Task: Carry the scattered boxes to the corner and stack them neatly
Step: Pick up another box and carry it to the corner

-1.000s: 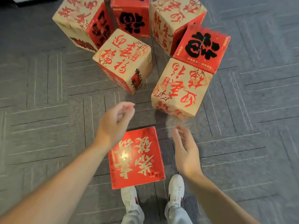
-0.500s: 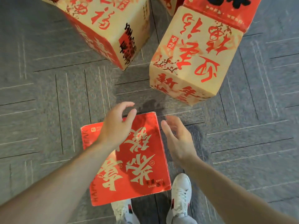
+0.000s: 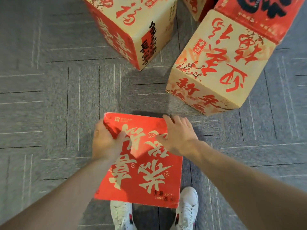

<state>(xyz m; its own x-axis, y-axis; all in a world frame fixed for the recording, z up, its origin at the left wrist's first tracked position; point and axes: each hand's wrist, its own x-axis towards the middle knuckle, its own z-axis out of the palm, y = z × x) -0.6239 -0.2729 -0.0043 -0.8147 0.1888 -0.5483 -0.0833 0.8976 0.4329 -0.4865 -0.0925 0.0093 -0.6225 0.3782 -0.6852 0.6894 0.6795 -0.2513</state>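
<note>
both hands have come down from above onto the red box (image 3: 142, 171), which now fills more of the head view. left hand (image 3: 106, 141), a little blurred, grips the box's far left corner, thumb on top, its fingers hidden round the side. right hand (image 3: 177, 135) lies on the far right corner, fingers spread and fairly straight; whether the tips hook over the edge is unclear. the box's near edge covers the toes of the white shoes (image 3: 187, 209), so i cannot tell if it rests on the grey carpet (image 3: 41, 105). beyond, a left tan box (image 3: 132, 27) and a right tan box (image 3: 216, 63) are cut off by the frame; a red-topped box (image 3: 259, 14) is mostly out of view.
</note>
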